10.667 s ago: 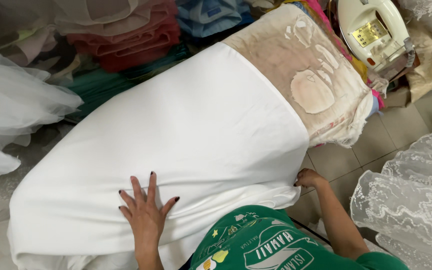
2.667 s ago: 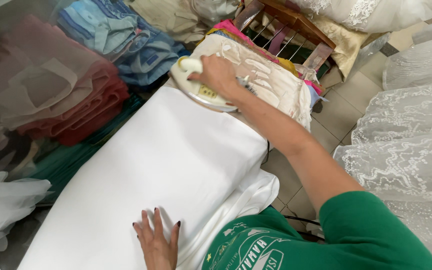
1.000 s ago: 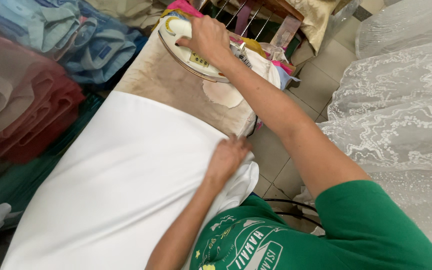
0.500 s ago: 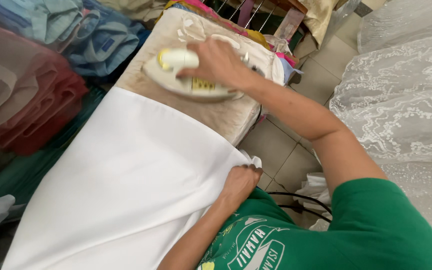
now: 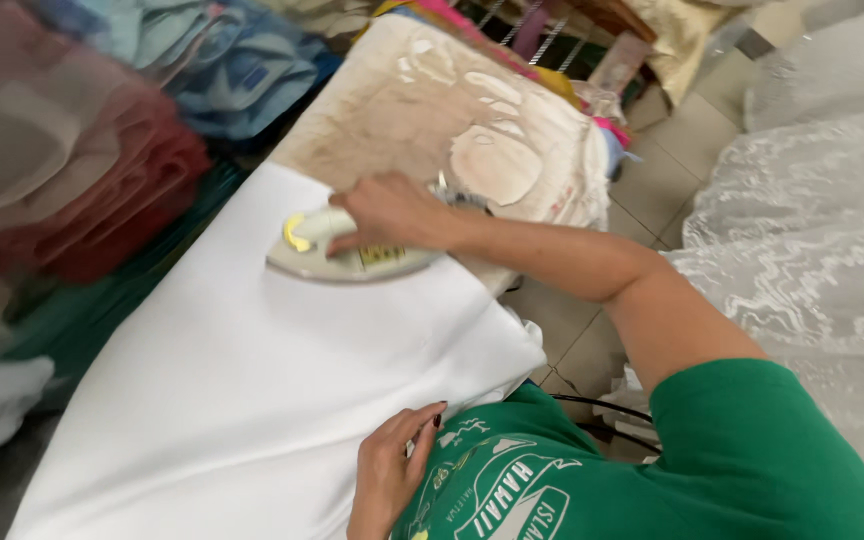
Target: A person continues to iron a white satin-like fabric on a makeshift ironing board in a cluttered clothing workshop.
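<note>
The person's right hand [image 5: 392,212] was closed around the handle of a cream-coloured electric iron with a yellow dial [image 5: 347,252], which sat flat on the far end of a smooth white cloth [image 5: 252,390]. The iron's soleplate rested on the cloth just short of its upper edge, its nose pointing to the left of the frame. The cloth lay spread over a padded ironing board with a stained, scorched beige cover [image 5: 432,100], whose bare end showed beyond the iron.

The left hand [image 5: 392,475], with dark-painted nails, lay at the near edge of the cloth, close against the person's green printed shirt [image 5: 652,470]; its fingers were loosely curled on the fabric, and whether they pinched it could not be told.

To the left of the board stood blurred piles of folded red fabric [image 5: 72,170] and blue fabric [image 5: 242,70]. To the right hung white lace netting [image 5: 812,230] above a tiled floor [image 5: 652,190].
</note>
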